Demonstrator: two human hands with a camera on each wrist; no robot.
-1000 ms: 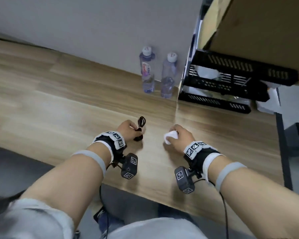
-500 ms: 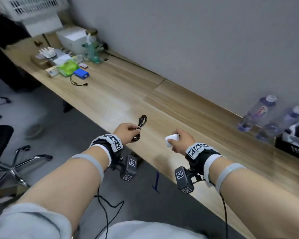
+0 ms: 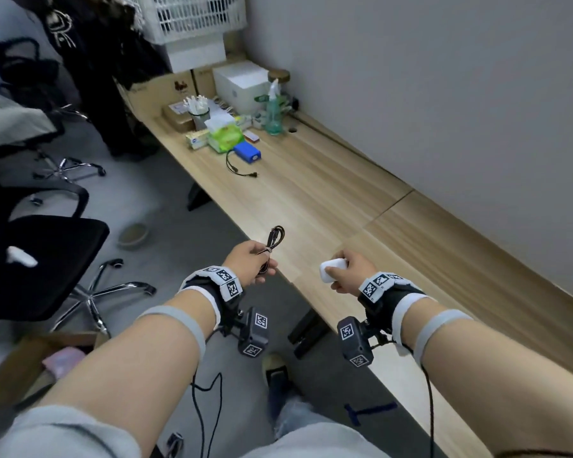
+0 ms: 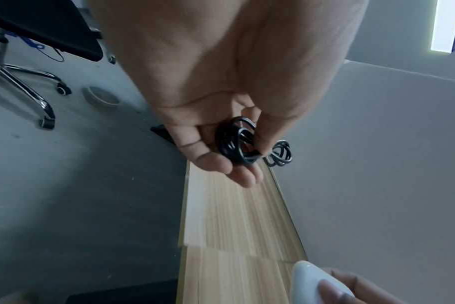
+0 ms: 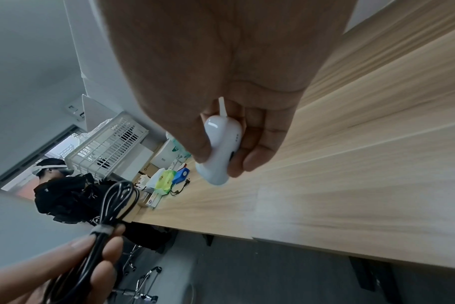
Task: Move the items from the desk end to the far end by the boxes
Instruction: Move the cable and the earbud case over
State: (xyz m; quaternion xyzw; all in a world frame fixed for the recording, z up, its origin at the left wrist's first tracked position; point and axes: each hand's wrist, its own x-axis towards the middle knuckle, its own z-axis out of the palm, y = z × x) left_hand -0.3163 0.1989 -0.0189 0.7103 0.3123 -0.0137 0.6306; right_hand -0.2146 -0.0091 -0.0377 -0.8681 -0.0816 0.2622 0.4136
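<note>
My left hand [image 3: 250, 261] grips a coiled black cable [image 3: 273, 241], held in the air over the desk's front edge; the coil [image 4: 238, 142] lies between thumb and fingers in the left wrist view. My right hand [image 3: 348, 272] holds a small white rounded device [image 3: 331, 269] above the wooden desk [image 3: 328, 200]; the right wrist view shows thumb and fingers curled round this device [image 5: 221, 148]. At the desk's far end sit a blue pack [image 3: 247, 152] with a black lead [image 3: 239, 168], a green packet [image 3: 224, 137], a spray bottle [image 3: 273, 110] and cardboard boxes [image 3: 166, 87].
A white box [image 3: 242, 82] and a white crate [image 3: 192, 18] stand at the far end. Black office chairs [image 3: 43, 259] stand on the floor to the left. A grey wall [image 3: 444, 77] runs along the desk's right side. A person in black [image 5: 55, 185] is beyond the far end.
The view has swung left from the water bottles and black rack to the far end of the desk. Both hands have lifted off the desk, still holding the cable and the white device.
</note>
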